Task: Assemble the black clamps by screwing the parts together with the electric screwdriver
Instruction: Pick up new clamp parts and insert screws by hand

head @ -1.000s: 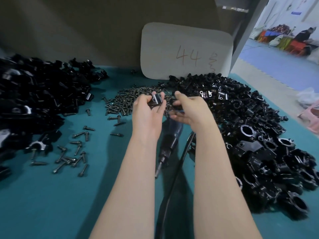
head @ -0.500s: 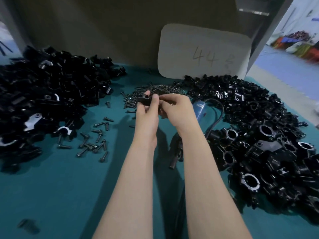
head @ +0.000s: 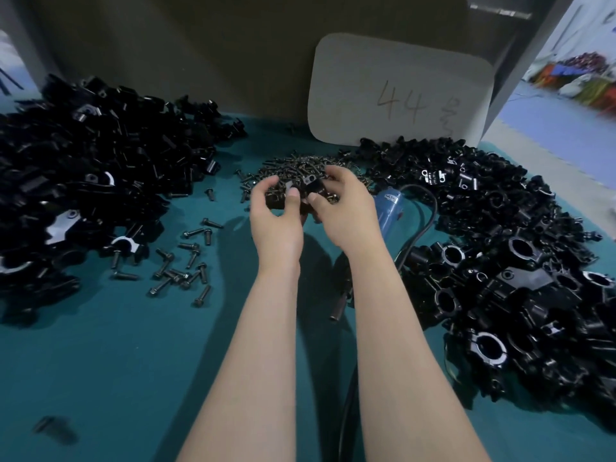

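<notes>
My left hand (head: 276, 218) and my right hand (head: 343, 208) meet over the middle of the teal table, both curled round a small black clamp piece (head: 308, 188) held between them. Just behind the fingers lies a heap of dark screws (head: 293, 168). The electric screwdriver (head: 388, 208), blue-bodied with a black cord, lies on the table under my right forearm; its metal tip (head: 336, 310) shows between my arms. Neither hand touches it.
A big pile of black clamp parts (head: 93, 181) fills the left side, another pile of clamp bodies (head: 506, 268) the right. Loose screws (head: 183, 261) are scattered left of my left arm. A white card marked 44 (head: 400, 95) leans on the back wall.
The camera has turned left, so the left pile shows more. My hands have come together on the black piece and sit slightly lower, nearer the screw heap's front edge.
</notes>
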Tool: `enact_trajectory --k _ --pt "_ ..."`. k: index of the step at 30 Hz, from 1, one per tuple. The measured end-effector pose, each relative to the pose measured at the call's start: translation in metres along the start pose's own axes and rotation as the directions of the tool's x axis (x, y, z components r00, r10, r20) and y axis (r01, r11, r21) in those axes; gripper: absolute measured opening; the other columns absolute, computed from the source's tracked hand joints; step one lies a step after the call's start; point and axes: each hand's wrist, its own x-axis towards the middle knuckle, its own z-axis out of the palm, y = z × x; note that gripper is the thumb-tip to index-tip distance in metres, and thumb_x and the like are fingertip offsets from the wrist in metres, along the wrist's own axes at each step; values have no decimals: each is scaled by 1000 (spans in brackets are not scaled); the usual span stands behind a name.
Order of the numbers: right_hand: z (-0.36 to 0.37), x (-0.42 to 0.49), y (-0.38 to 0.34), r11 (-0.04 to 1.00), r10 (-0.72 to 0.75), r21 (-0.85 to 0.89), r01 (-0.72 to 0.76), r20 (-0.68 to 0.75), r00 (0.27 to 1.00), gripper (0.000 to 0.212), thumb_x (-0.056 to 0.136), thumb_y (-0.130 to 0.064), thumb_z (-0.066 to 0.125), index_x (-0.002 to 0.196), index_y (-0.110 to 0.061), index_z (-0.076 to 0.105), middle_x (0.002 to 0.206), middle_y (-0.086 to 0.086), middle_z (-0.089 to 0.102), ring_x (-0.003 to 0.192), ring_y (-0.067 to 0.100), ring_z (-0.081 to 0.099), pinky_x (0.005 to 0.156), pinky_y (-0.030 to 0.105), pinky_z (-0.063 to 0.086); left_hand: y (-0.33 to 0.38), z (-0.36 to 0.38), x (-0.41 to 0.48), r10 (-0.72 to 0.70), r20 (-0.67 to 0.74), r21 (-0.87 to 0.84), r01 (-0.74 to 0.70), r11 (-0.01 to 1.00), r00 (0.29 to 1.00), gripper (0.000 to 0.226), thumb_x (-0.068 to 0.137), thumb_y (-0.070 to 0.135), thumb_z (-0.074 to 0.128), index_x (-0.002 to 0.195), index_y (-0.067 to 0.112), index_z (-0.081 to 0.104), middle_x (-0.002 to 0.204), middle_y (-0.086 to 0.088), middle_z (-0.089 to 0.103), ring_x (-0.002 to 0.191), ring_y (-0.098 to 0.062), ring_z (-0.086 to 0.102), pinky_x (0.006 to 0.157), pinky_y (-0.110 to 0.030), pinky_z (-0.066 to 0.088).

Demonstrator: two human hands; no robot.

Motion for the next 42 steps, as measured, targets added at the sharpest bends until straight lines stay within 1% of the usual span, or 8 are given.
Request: enact_trajectory --k 9,15,20,24,30,35,39,42 --pt "5 0 -3 998 -22 68 13 130 991 31 95 -11 54 126 -18 58 122 4 62 114 17 57 98 40 49 -1 0 3 -22 -18 19 22 1000 1000 28 100 11 48 106 37 56 132 -6 55 122 -22 55 105 -41 45" --pt "3 1 -1 998 1 69 2 -42 999 29 94 -16 57 123 -18 59 118 0 64 100 9 59 95 28 47 -2 2 4 -91 5 -14 91 996 996 27 100 8 47 113 29 57 130 -5 58 121 -21 56 106 -38 44" --pt "4 1 -1 953 108 287 -98 -18 994 13 93 -6 55 100 -16 59 109 8 64 104 23 63 88 35 55 -4 1 6 -176 24 -144 177 974 984 22 102 8 44 120 15 56 117 -11 63 91 -19 65 77 -25 57" --pt "-1 2 0 743 217 642 -189 36 976 15 93 4 53 86 -9 55 89 9 61 80 19 65 69 21 58 0 -1 8 -242 61 -188 249 950 968 24 103 5 40 117 7 58 93 -8 67 74 -15 65 62 -19 56" --pt "-8 0 3 852 187 509 -122 -77 979 15 89 -6 64 83 -17 57 70 -4 57 48 -1 51 50 12 41 4 -3 5 -248 104 -221 265 939 963 19 101 3 43 88 8 57 78 -13 69 64 -16 69 57 -20 56" --pt "-7 -4 -5 797 136 603 -39 -115 984 21 91 4 57 86 -16 50 75 2 60 54 6 63 61 24 58 5 -2 7 -265 68 -173 273 946 962 19 101 15 46 90 8 59 70 -9 70 58 -13 68 57 -21 56" --pt "-9 -4 -4 965 73 263 -18 -201 977 17 90 -15 62 83 -26 51 80 -4 65 69 8 65 73 29 54 5 -1 6 -243 60 -146 249 957 968 22 103 12 40 87 10 56 73 -11 70 57 -13 67 54 -19 55" --pt "-8 -2 -5 999 -32 0 33 -282 959 13 88 -18 60 82 -23 51 73 -14 54 72 7 54 71 24 42 2 1 6 -170 53 -45 172 984 984 23 103 13 39 113 4 57 101 -13 67 85 -21 69 77 -29 57"
